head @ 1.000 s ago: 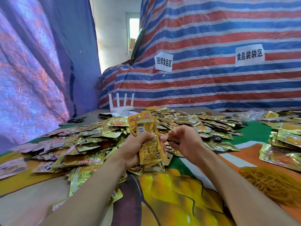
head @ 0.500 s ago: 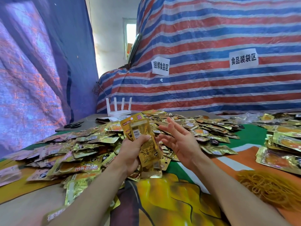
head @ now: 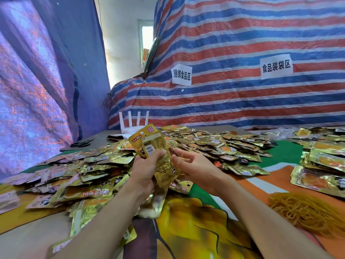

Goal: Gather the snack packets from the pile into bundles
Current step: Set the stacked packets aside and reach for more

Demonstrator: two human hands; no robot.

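Left hand (head: pixel 147 171) grips a packet stack (head: pixel 150 144) upright over the pile (head: pixel 214 143) mid-surface (head: pixel 285 152), right hand (head: pixel 196 167) loose-fingered beside it, apparently holding nothing: square the edges, pinch firm, then loop on a band from the right-edge rubber bands (head: pixel 308 212).

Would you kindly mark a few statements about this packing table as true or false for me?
1. The left hand grips a bundle of gold packets. True.
2. The heap of rubber bands lies on the person's left. False: it lies on the right, beside the right forearm.
3. A white router stands behind the pile of packets. True.
4. The scissors rest on top of the pile. False: they lie on the dark board at the far left, off the pile.
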